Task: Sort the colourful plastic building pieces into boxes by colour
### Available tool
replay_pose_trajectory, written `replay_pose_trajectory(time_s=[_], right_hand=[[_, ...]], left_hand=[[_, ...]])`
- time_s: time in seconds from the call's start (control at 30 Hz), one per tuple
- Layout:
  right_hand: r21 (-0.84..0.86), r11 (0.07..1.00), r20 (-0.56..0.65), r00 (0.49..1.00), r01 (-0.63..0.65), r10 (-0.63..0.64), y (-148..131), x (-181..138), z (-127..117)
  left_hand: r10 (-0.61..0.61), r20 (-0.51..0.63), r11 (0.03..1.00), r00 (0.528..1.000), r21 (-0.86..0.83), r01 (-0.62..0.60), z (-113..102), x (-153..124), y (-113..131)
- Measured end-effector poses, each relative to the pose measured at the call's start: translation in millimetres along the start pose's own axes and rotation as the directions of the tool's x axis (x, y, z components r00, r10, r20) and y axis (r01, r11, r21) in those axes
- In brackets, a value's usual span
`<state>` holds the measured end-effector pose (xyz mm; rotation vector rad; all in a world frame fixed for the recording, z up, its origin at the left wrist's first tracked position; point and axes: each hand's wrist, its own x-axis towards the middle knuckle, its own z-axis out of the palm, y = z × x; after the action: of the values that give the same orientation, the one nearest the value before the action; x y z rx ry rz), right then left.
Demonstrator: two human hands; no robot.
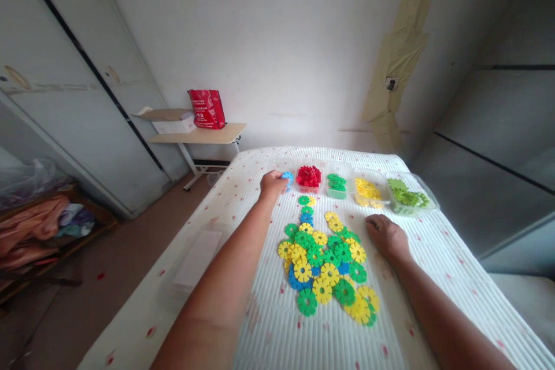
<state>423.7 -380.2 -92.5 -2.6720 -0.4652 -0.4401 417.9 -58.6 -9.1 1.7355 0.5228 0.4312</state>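
Note:
At the far side of the table, my left hand (272,183) is closed at a clear container, its fingers on a blue notched disc (287,176). Part of that container is hidden behind the hand. My right hand (387,235) rests loosely closed on the tablecloth, and no piece shows in it. Between my arms lies a loose pile of notched discs: green ones (307,302), yellow ones (322,290) and blue ones (296,279). A short trail of discs runs from the pile toward the containers.
Beside my left hand, a row of clear containers holds red pieces (309,176), green pieces (336,182), yellow pieces (367,189) and light green pieces (405,193). A clear lidded box (197,260) lies left of my left forearm. Behind stands a small table (217,134) with a red bag (207,108).

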Motion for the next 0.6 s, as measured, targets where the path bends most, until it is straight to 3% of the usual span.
replay_pose_trajectory(time_s=[0.1, 0.2, 0.47, 0.6], right_hand=[[0.009, 1.0, -0.003, 1.0, -0.007, 0.007, -1.1, -0.4, -0.8], [0.015, 1.0, -0.008, 1.0, 0.0, 0.0, -2.5, -0.9, -2.4], [0.017, 1.0, 0.027, 1.0, -0.007, 0.007, -11.5, -0.9, -7.3], [0.067, 0.99, 0.065, 0.99, 0.121, -0.126, -38.9, 2.2, -8.1]], left_hand=[[-0.022, -0.046, 0.999, 0.999, -0.037, 0.021, 1.7, 25.1, 10.5], [-0.043, -0.11, 0.998, 0.993, -0.054, 0.037, 6.1, 27.1, 5.0], [-0.027, -0.153, 0.996, 0.988, -0.092, 0.013, -19.9, -50.3, -66.0], [-0.055, -0.176, 0.989, 0.983, -0.148, 0.028, -33.4, -73.3, -90.1]])
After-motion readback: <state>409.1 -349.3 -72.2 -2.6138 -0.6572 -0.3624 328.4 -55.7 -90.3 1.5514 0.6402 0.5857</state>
